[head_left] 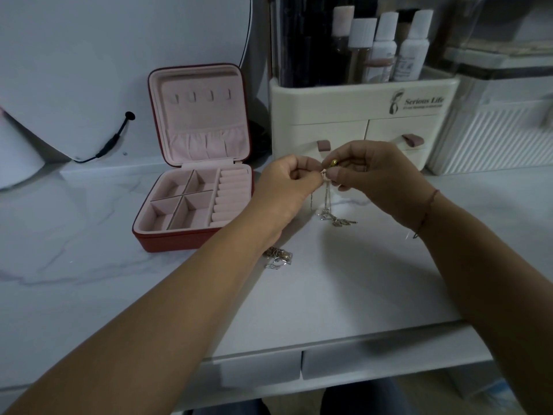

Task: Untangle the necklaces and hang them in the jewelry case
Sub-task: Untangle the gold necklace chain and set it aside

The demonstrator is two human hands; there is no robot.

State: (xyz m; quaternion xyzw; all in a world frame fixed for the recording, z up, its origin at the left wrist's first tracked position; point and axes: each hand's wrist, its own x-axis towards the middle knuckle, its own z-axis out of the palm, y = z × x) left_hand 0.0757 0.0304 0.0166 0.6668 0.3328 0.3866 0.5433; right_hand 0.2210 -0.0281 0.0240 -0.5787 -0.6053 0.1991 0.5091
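A red jewelry case (191, 238) with pink lining stands open on the white marble tabletop, its lid upright with small hooks (201, 96) near the top. My left hand (284, 187) and my right hand (374, 175) meet to the right of the case, both pinching the top of a silver necklace chain (326, 202). The chain hangs down from my fingers and its lower end lies bunched on the table (338, 221). A second tangled necklace (278, 257) lies on the table beside my left forearm.
A cream cosmetics organiser (359, 121) with drawers and several bottles stands just behind my hands. A white ribbed container (496, 139) sits at the right. A round mirror (89, 70) with a black cable leans at the back left. The table's front edge (359, 342) runs below my forearms.
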